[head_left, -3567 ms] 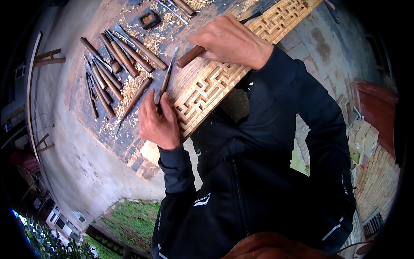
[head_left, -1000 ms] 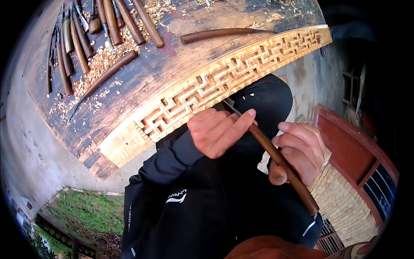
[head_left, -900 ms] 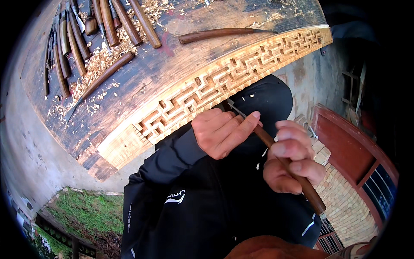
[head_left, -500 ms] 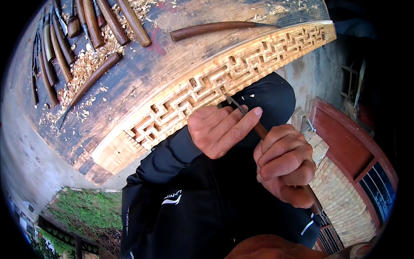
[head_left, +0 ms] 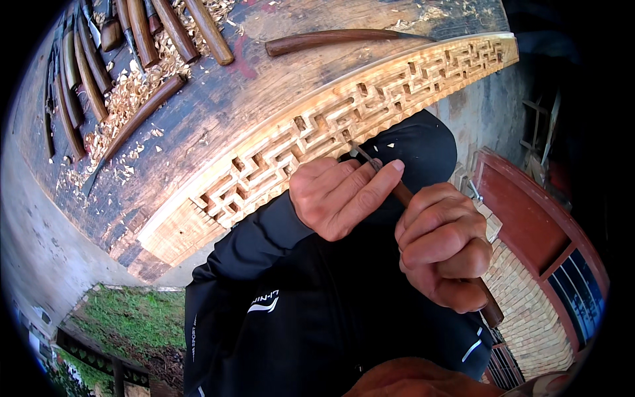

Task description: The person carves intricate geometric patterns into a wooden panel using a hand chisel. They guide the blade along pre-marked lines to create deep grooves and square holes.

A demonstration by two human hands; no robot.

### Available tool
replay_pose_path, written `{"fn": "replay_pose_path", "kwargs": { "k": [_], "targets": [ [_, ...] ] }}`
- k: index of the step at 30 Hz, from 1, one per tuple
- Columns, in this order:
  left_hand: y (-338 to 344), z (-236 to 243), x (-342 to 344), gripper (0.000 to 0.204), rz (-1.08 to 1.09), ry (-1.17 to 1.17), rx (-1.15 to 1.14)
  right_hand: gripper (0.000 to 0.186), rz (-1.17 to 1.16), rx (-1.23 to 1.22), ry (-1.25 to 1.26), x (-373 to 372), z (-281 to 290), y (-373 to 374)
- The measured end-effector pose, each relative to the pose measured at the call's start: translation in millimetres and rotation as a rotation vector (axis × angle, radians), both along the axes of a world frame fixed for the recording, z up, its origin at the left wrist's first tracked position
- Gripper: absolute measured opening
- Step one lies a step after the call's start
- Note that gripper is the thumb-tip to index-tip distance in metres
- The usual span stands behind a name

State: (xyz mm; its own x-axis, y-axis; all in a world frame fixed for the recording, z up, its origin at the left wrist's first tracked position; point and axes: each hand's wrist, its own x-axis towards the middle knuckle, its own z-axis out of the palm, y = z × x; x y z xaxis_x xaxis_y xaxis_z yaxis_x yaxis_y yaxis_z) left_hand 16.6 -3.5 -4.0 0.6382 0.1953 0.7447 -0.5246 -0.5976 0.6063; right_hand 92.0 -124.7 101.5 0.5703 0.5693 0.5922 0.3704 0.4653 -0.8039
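Note:
My right hand [head_left: 444,248] is wrapped round the brown wooden handle of a carving chisel [head_left: 403,193], whose butt end sticks out below the fist. Farther forward, my left hand [head_left: 344,198] closes on the chisel near its metal shank, one finger lying along it. The narrow blade slants up to the left, and its tip meets the near edge of a long pale wooden board [head_left: 173,228]. That board is cut with a lattice of angular grooves and recesses, and small notches run along its near side. My left wrist and sleeve are close to the board.
The board lies along the near edge of a worn wooden table [head_left: 218,126]. Another chisel [head_left: 324,42] rests beyond it. At the far left are several wooden-handled chisels [head_left: 142,33] and a heap of wood shavings [head_left: 135,99], with one more chisel [head_left: 142,119] nearer.
Both hands and the chisel have shifted slightly; the right hand is a little farther right. The blade tip stays at the board's near edge. The view has moved a little.

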Motion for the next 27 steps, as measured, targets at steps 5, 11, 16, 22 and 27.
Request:
{"fn": "replay_pose_path", "kwargs": {
  "k": [5,11,16,22,27],
  "targets": [
    [7,8,-3,0.047,-0.066,0.079,0.011,0.066,0.001,-0.034,0.015,1,2,0],
    [6,6,-5,0.047,-0.071,0.095,-0.001,0.066,0.017,-0.064,0.023,3,3,3],
    [8,10,-4,0.048,-0.065,0.113,-0.012,0.061,0.041,-0.159,0.055,5,12,4],
    [6,8,-4,0.048,-0.074,0.127,-0.026,0.056,0.04,-0.13,0.07,7,6,3],
    [5,9,-4,0.048,-0.053,0.128,-0.053,0.055,0.009,-0.085,0.064,3,-2,6]
  ]
}}
